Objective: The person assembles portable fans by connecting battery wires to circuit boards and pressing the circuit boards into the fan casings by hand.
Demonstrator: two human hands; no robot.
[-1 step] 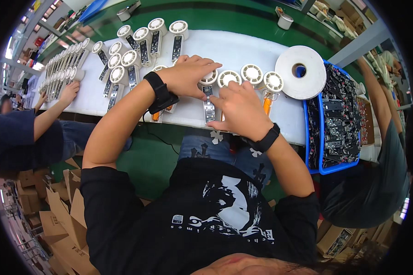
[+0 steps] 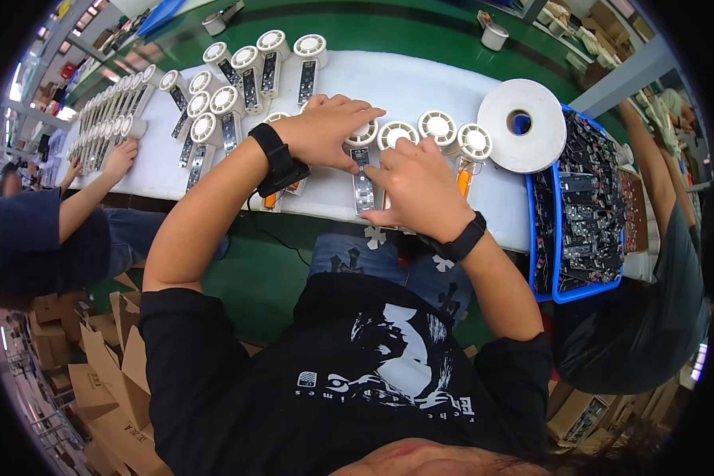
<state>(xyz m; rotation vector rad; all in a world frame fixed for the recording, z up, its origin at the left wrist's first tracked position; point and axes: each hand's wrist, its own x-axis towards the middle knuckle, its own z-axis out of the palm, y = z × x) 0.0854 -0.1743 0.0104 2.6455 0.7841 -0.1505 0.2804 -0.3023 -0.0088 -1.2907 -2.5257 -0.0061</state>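
On the white-covered table, a white handheld fan with a dark circuit board point(image 2: 362, 194) along its handle lies between my hands. My left hand point(image 2: 321, 131) reaches over its round head, thumb against the top of the handle and fingers pointing right. At the other side, my right hand point(image 2: 424, 186) grips the handle, thumb at its lower end and a fingertip on the board. Just beyond are more round fan heads point(image 2: 436, 127). An orange part point(image 2: 463, 182) shows in an open handle to the right; another orange part point(image 2: 271, 200) lies under my left forearm.
Several fans with boards point(image 2: 224, 101) stand at left, beside rows handled by another person's hand point(image 2: 120, 160). A white roll point(image 2: 496, 119) and a blue bin point(image 2: 557, 274) of circuit boards are at right. A second person sits beyond the bin.
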